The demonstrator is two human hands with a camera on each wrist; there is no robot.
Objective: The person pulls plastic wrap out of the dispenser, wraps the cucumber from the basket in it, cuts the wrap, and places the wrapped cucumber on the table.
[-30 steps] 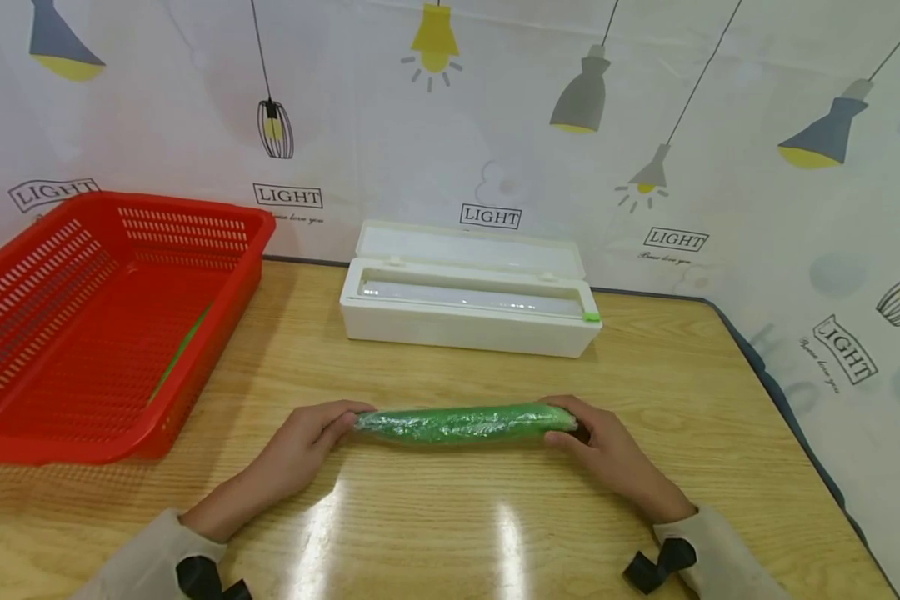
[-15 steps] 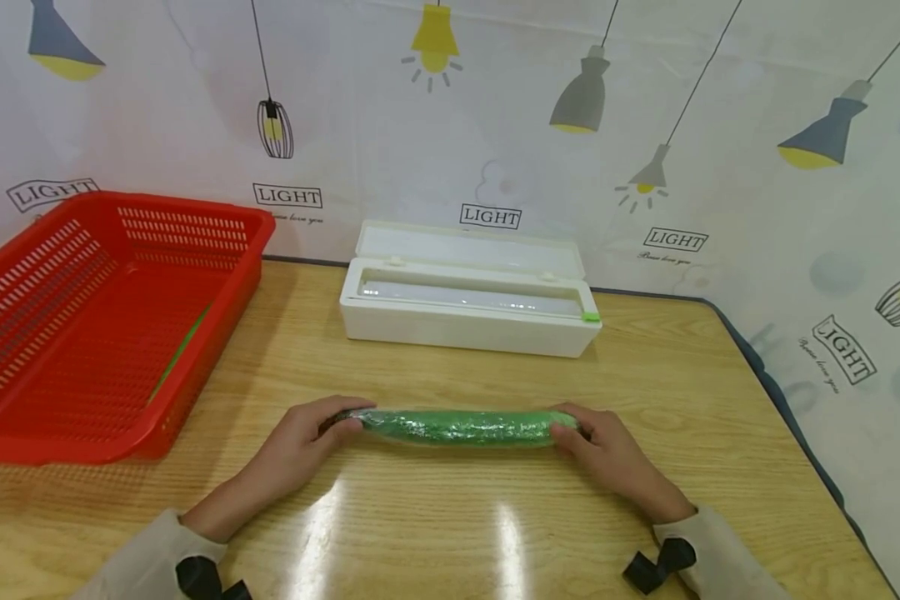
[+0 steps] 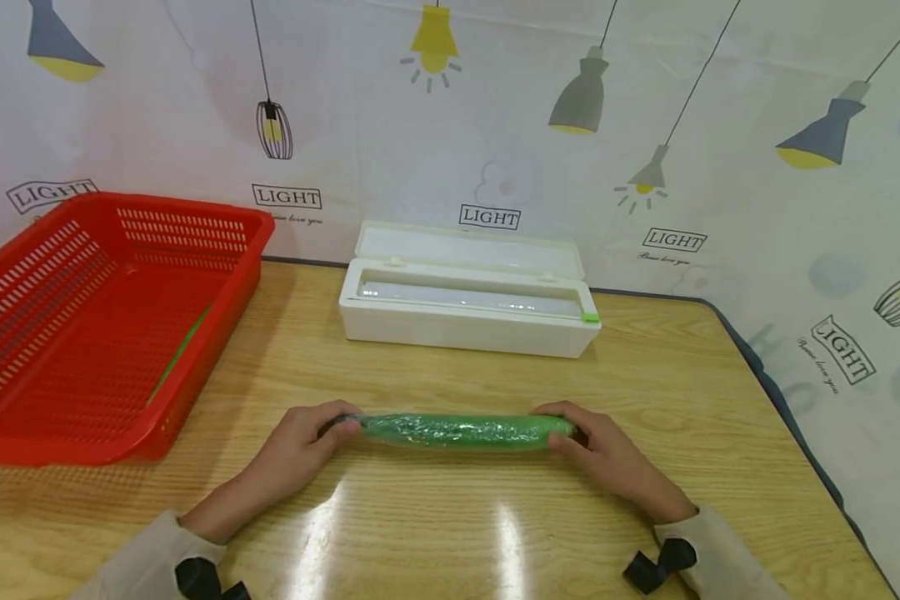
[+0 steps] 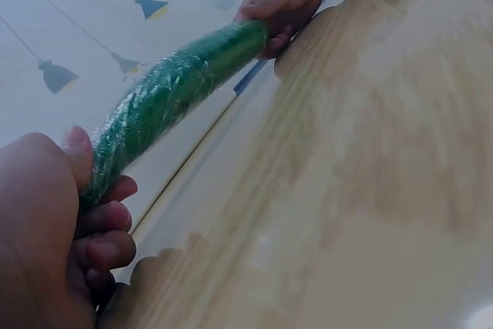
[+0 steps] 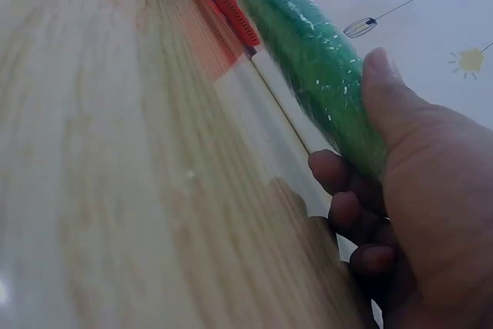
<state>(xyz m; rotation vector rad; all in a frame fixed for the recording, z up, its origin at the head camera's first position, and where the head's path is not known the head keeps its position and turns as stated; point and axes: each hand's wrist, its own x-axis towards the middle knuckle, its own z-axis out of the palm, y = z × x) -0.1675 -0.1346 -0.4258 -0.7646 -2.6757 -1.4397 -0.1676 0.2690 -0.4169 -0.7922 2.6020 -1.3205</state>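
Observation:
A long green cucumber (image 3: 457,430) in shiny clear plastic film lies sideways between the two hands in the head view. The left hand (image 3: 303,437) grips its left end, thumb on the near side. At the other end the right hand (image 3: 603,446) holds it with thumb and curled fingers. In the left wrist view the cucumber (image 4: 173,86) is raised over the table, running from the near hand to the far one. From the right wrist, creases in the film show along the cucumber (image 5: 308,52). Both its tips are hidden in the hands.
Behind the cucumber stands a white cling film box (image 3: 468,329), lid tipped back, a film roll inside and a green piece at its right front corner. A red plastic basket (image 3: 161,425) with a thin green strip in it is at left. A lamp-print cloth (image 3: 420,142) backs the wooden table (image 3: 420,533).
The cucumber has turned a little in the hands and sits slightly nearer the person. Fingers of both hands have shifted on its ends. Box and basket stay put.

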